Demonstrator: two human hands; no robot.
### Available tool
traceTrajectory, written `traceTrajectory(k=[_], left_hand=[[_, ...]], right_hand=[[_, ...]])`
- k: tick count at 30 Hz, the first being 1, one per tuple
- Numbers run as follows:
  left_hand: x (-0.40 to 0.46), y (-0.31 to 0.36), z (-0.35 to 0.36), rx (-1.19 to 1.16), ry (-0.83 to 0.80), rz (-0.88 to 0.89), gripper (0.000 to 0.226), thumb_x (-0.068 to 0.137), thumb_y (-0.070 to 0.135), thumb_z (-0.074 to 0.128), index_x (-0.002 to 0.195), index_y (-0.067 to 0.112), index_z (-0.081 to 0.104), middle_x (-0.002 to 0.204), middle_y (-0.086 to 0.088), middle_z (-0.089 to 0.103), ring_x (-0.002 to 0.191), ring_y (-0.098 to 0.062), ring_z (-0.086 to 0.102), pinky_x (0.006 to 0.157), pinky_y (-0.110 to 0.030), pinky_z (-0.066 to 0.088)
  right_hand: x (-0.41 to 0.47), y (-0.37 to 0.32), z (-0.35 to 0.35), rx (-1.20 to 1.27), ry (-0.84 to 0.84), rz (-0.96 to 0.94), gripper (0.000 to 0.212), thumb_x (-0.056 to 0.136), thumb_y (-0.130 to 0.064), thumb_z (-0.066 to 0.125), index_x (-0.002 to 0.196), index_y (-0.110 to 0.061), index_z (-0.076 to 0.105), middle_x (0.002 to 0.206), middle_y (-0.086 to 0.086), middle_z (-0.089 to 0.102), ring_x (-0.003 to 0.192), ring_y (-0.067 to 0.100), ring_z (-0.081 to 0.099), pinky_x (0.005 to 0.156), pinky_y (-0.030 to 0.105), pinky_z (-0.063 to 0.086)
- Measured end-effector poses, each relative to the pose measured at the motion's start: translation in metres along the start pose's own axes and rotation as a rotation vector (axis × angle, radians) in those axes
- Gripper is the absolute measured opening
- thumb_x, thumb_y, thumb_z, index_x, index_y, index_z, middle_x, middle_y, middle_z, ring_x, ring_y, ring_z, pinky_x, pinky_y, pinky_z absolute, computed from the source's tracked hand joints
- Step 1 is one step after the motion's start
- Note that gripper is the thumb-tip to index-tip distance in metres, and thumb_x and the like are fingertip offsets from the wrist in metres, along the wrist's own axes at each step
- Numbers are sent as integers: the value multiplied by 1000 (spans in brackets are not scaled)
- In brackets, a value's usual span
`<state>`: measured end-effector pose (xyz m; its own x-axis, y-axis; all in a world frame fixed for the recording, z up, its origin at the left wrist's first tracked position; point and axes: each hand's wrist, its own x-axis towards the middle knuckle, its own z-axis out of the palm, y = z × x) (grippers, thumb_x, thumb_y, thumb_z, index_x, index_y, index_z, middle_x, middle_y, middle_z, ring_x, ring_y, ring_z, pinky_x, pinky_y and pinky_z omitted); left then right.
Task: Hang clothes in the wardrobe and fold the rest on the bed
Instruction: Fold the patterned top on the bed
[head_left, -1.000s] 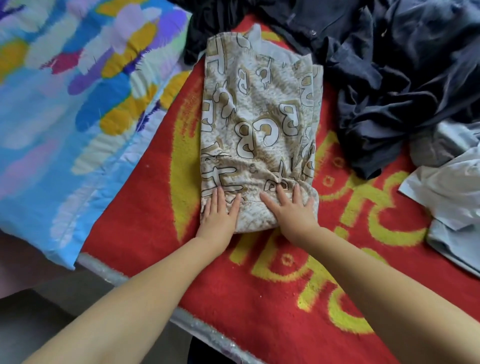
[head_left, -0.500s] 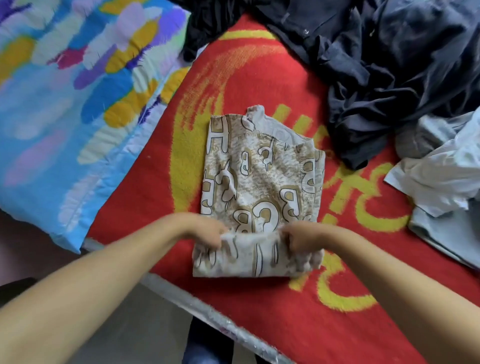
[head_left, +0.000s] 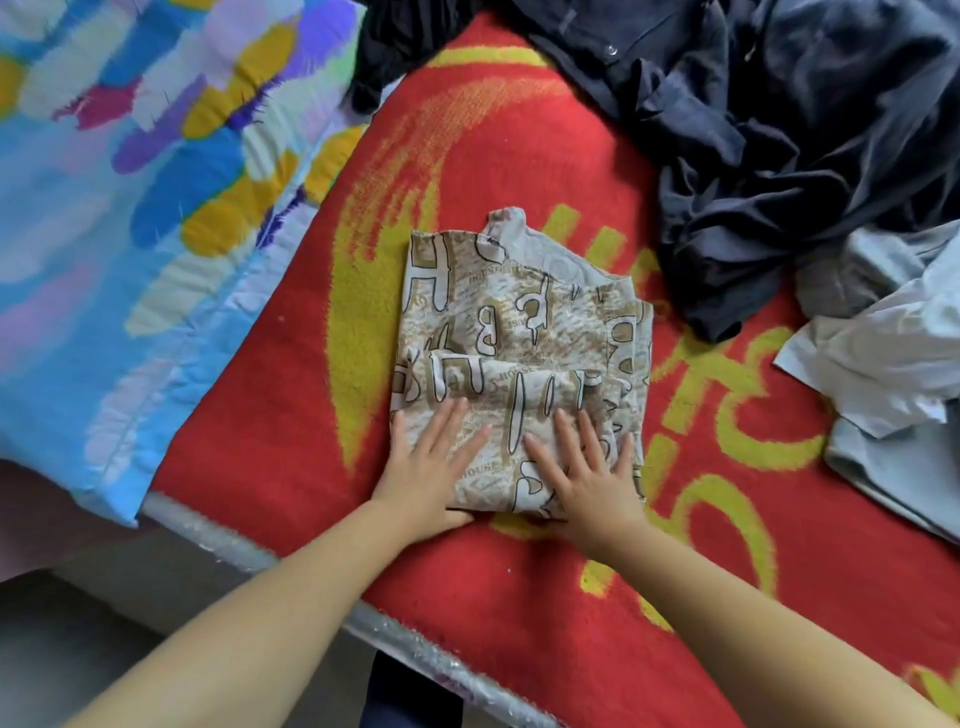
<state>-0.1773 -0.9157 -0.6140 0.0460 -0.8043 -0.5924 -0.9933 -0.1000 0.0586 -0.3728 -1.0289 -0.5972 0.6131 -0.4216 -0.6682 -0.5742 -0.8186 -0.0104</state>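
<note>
Two flat hands pressing a half-folded printed garment (head_left: 519, 353) at frame centre.
Left hand (head_left: 431, 462) and right hand (head_left: 587, 478) are lying fingers straight, gripping nothing — the loose flap risks springing open, or drifting toward the dark clothes pile (head_left: 769, 156) at upper right.

The bed (head_left: 218, 535) carries a red blanket (head_left: 519, 597); on it lie a folded beige shirt (head_left: 519, 322), dark clothes (head_left: 779, 156), pale garments (head_left: 893, 364) and a colourful quilt (head_left: 130, 208).

Both forearms bare to frame edge, no sleeves; left hand (head_left: 427, 464) and right hand (head_left: 587, 475) ungloved, no rings or wristwear.
</note>
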Motion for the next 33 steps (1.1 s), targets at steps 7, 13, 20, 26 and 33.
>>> traceTrajectory(k=[7,13,20,26,33], left_hand=[[9,6,-41,-58,-206,-63,106,85,2,55,145,29,-27,149,-16,-38,138,-31,-34,111,-64,-3],[-26,2,-70,-312,-680,136,81,85,-5,37,152,28,9,158,-14,9,139,-34,30,89,-32,44],[16,-60,-116,-625,-626,65,32,82,0,49,112,7,57,96,-14,62,76,-16,53,64,-35,45],[75,-93,-128,-442,-64,-202,45,90,22,49,135,18,44,135,-10,50,121,-27,48,100,-45,38],[43,-19,-42,-94,191,-149,72,90,64,6,150,30,-13,154,-3,-30,136,-17,-38,108,-58,-20]], right_hand=[[10,2,-28,-69,-90,14,109,90,-4,56,142,-36,-34,153,15,-33,143,41,-21,110,70,7],[-24,-1,-62,91,-502,-250,87,83,14,36,152,-32,13,155,15,15,139,40,25,102,54,36],[15,40,-128,319,-247,-141,30,82,1,45,90,-22,64,83,-5,60,82,22,55,60,24,38],[79,44,-140,210,266,95,47,91,-4,43,137,-16,41,135,12,47,124,31,44,99,50,35],[63,14,-57,159,190,5,60,98,-57,17,150,-40,-7,160,-1,-16,145,29,-22,106,70,-7]])
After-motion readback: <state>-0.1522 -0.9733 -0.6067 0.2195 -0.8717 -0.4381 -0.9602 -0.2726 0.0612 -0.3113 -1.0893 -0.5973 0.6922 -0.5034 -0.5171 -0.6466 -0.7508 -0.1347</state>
